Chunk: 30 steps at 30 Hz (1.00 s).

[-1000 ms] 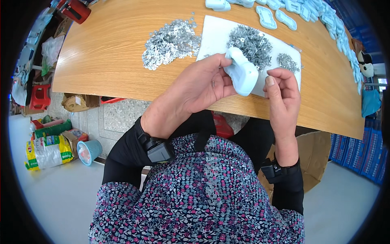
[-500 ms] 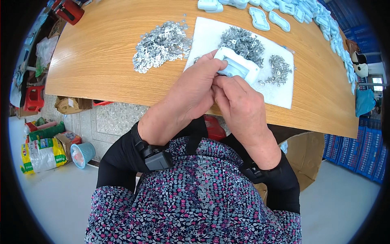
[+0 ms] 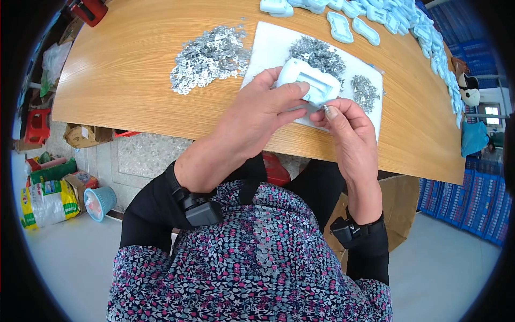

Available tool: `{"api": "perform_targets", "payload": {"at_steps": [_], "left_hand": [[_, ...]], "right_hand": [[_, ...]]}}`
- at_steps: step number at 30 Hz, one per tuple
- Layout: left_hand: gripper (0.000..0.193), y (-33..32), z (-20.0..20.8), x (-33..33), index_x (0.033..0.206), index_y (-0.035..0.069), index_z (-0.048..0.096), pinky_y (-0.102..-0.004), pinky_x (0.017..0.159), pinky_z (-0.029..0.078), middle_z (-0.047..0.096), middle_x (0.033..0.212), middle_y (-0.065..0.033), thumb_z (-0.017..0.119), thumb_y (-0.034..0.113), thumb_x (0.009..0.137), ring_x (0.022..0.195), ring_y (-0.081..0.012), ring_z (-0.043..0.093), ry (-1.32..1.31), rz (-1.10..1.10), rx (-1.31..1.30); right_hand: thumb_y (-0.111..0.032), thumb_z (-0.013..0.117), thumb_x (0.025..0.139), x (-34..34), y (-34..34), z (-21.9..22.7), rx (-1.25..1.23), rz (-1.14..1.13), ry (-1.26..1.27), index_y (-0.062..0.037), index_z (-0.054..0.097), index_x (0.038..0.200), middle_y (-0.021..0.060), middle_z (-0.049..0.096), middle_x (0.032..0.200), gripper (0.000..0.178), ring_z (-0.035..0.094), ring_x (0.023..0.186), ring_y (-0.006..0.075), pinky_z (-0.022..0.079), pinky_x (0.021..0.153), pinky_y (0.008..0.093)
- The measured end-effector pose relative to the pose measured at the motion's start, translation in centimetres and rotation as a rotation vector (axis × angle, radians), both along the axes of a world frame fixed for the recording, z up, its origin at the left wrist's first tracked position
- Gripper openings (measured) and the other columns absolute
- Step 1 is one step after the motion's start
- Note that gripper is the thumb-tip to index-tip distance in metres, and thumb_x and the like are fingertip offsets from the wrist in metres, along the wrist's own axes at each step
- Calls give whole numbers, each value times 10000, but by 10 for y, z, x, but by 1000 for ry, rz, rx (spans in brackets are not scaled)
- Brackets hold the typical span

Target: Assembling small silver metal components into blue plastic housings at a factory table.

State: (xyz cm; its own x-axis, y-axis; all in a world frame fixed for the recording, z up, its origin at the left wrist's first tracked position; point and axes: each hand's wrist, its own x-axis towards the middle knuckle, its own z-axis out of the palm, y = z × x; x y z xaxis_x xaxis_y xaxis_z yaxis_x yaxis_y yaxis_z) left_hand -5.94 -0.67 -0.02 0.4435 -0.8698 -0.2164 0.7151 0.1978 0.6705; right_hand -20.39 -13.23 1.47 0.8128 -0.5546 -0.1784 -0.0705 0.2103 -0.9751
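Over the near edge of a white foam sheet (image 3: 271, 43), my left hand (image 3: 255, 112) grips a light-blue plastic shell (image 3: 328, 81) with a rectangular recess, its thumb pressed on the recess. At the shell's lower right corner my right hand (image 3: 354, 131) pinches a small shiny metal piece (image 3: 325, 109) between thumb and fingertips; its exact shape is too small to tell. Behind the shell lies a dark heap of small metal parts (image 3: 322, 56) on the sheet. A smaller heap of metal bits (image 3: 365, 92) sits to the right of it.
Left of the sheet, a loose pile of flat silver metal pieces (image 3: 209, 59) covers part of the wooden table (image 3: 129, 70). Many light-blue shells (image 3: 413, 27) line the far right edge. A red container (image 3: 88, 12) stands far left. Below the table are a cardboard box (image 3: 405, 209) and a blue basket (image 3: 100, 203).
My right hand has moved right and turned, bringing a metal piece into sight at its fingertips. The shell stays in my left hand, slightly lower and tilted more. The whole view has shifted a little.
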Motion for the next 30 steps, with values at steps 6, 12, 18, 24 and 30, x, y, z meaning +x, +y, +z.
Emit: {"api": "perform_targets", "payload": {"at_steps": [6,12,18,24,30], "left_hand": [[476,12,18,23,1377,18,513,-374,926,568,626,1249,-109,575,318,1012,1122,-195,631,-181,-302,50],[517,7,31,29,1468,9,430,-403,808,624,613,1261,-154,480,280,1031,1025,-254,694,-286,-625,164],[528,8,12,18,1506,39,387,-447,848,613,589,1316,-136,439,258,1029,1133,-260,652,-29,-408,104],[523,8,8,10,1505,56,397,-492,921,586,563,1353,-138,441,229,1013,1178,-264,627,110,-339,107],[503,7,20,-1,1481,50,401,-525,927,580,563,1326,-150,405,245,1018,1185,-277,617,-18,-237,181]], "right_hand": [[-115,607,992,-13,-25,13,-65,252,-18,-18,686,1056,1,685,1031,141,601,931,73,470,883,245],[-106,626,973,-13,-23,23,-47,280,47,-11,703,1057,8,692,1030,148,611,944,84,471,901,266],[-99,672,956,-8,-12,13,0,10,-24,4,693,1086,60,691,1021,167,563,855,98,455,789,257],[-111,674,959,-3,-6,9,-87,-58,-7,8,691,1092,63,700,967,179,565,815,94,459,767,250],[-116,678,957,0,-4,9,-71,-62,-13,3,678,1098,69,700,957,185,577,795,96,475,750,247]]}}
